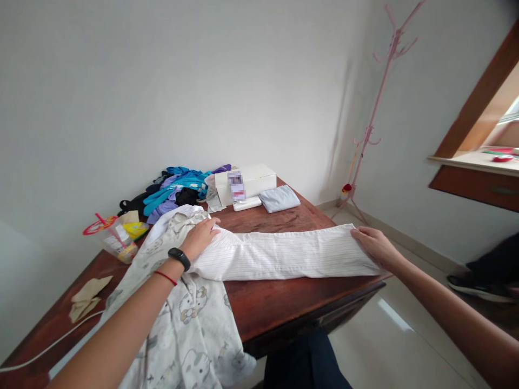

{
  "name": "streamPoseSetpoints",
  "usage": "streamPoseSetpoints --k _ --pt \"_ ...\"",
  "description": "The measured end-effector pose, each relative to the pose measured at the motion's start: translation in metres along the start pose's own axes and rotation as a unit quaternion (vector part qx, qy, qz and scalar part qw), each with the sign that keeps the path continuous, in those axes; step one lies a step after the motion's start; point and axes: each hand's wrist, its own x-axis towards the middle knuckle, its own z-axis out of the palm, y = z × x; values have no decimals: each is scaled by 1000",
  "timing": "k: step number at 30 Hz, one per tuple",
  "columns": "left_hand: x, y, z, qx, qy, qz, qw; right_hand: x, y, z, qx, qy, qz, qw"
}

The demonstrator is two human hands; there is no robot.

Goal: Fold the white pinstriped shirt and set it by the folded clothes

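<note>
A pair of white pinstriped trousers (284, 254) lies stretched flat across the dark wooden table (267, 308). My left hand (200, 236), with a black band and a red string on its wrist, rests flat and open on the trousers' left end. My right hand (375, 246) lies flat and open on the right end, near the table's corner. Under my left forearm a white garment printed with cartoon animals (182, 308) hangs over the table's front edge.
A heap of blue, purple and black clothes (174, 192) sits at the back. Beside it are a white box (247, 181), a folded grey cloth (279, 198), a plastic cup with a straw (119, 243), brown paper (87, 297) and a pink coat stand (373, 119).
</note>
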Motion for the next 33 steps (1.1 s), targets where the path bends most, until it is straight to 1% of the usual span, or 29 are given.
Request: streamPoseSetpoints --k 2,4,5,6,8,9,10,11,13,15,16,18,21,24,26,27,28,29,30,31,32,33 --pt "-6 11 6 42 16 -17 999 1 2 1 -99 -7 -7 995" --pt "-13 31 10 68 33 -20 997 3 3 2 -176 -19 -17 984" --pt "-16 44 12 72 33 1 997 4 4 3 -204 -19 -26 979" --pt "-18 56 14 69 26 38 997 6 4 4 -224 -14 -37 974" --pt "-20 79 22 50 -10 153 987 12 4 5 -243 5 -67 968" --pt "-19 88 28 41 -27 191 980 15 4 5 -245 16 -82 966" --pt "-18 93 35 36 -41 203 978 18 4 5 -245 24 -93 965" --pt "-17 95 43 35 -47 184 981 21 4 6 -244 27 -100 964" --pt "-16 92 61 42 -43 94 994 25 7 7 -247 17 -98 964" --pt "-16 82 79 52 -27 -6 998 27 10 9 -255 -7 -89 963" --pt "-18 76 86 58 -18 -43 997 27 11 11 -260 -19 -88 962" --pt "-21 65 95 62 -10 -94 994 25 14 16 -269 -32 -89 959" --pt "-28 52 97 52 -13 -146 988 22 17 20 -279 -30 -92 955" --pt "-34 45 93 53 -8 -164 985 22 21 21 -281 -21 -94 955" --pt "-36 45 91 63 11 -168 984 24 26 21 -258 3 -90 962" --pt "-37 46 90 67 34 -165 983 26 30 20 -238 14 -83 968" --pt "-37 48 89 70 63 -149 984 27 33 20 -214 22 -73 974" --pt "-38 51 88 72 94 -112 987 29 35 19 -188 22 -59 980" --pt "-37 55 86 70 118 -56 989 30 38 19 -165 13 -43 985" --pt "-37 58 86 65 132 12 989 30 39 18 -146 1 -29 989" --pt "-37 62 85 56 130 81 987 30 40 18 -133 -9 -18 991" --pt "-36 64 86 43 116 138 983 30 39 17 -128 -15 -14 992"
